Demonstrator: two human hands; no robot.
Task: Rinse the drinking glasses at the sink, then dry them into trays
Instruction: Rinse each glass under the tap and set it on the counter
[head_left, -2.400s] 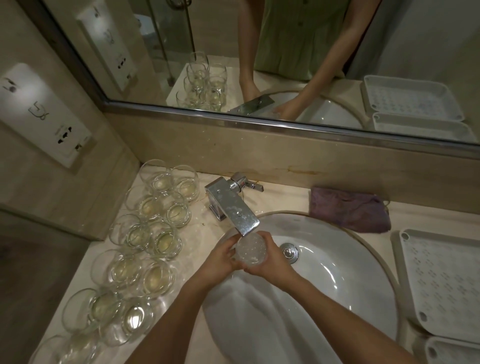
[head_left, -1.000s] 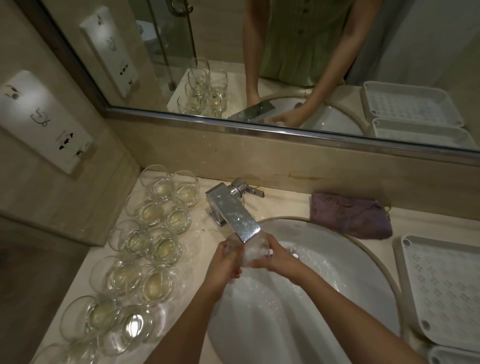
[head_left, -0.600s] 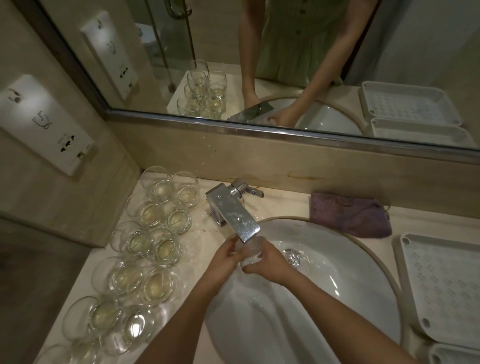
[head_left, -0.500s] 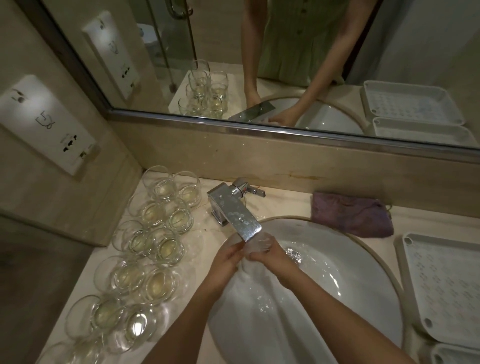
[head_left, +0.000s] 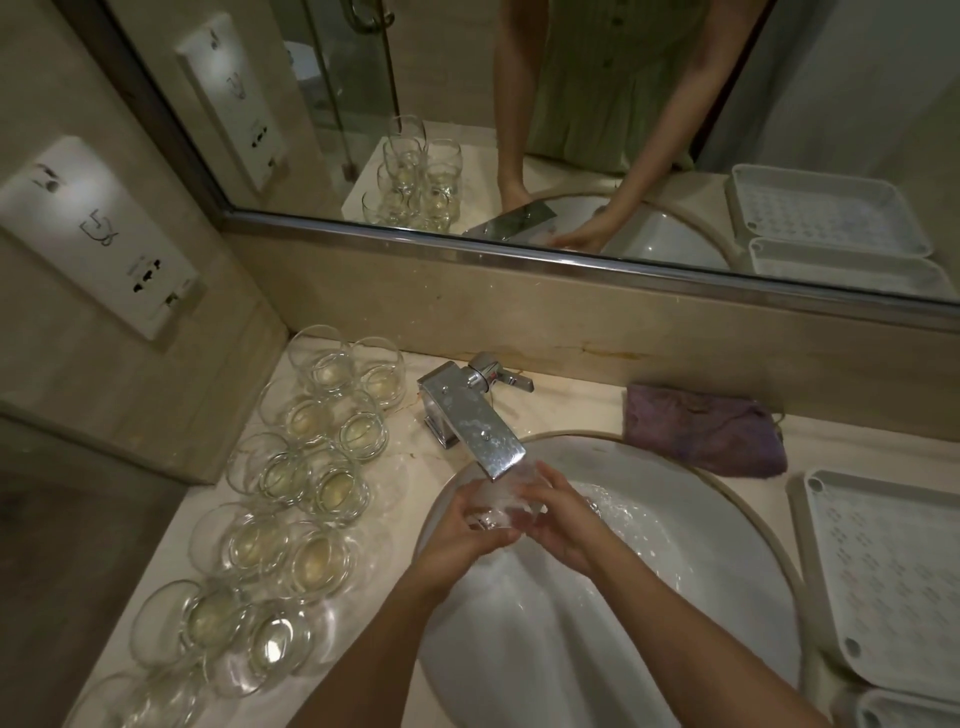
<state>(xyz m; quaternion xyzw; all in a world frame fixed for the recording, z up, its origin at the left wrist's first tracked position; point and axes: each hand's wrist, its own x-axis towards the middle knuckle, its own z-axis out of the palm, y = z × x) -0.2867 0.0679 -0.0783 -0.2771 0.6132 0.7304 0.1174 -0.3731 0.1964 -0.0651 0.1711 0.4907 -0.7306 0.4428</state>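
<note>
no words, brands or numbers can be read anywhere. the only signs are small dark pictograms on the white wall socket panel (head_left: 98, 234) at the left of the frame, too blurred to make out, and the same marks on its reflection (head_left: 236, 101) in the mirror, upper left.

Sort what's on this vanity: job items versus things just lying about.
Job: glass held by left hand and right hand under the faucet; waiting glasses; sink; white tray; purple cloth.
Lying about: wall socket panel; mirror.
</note>
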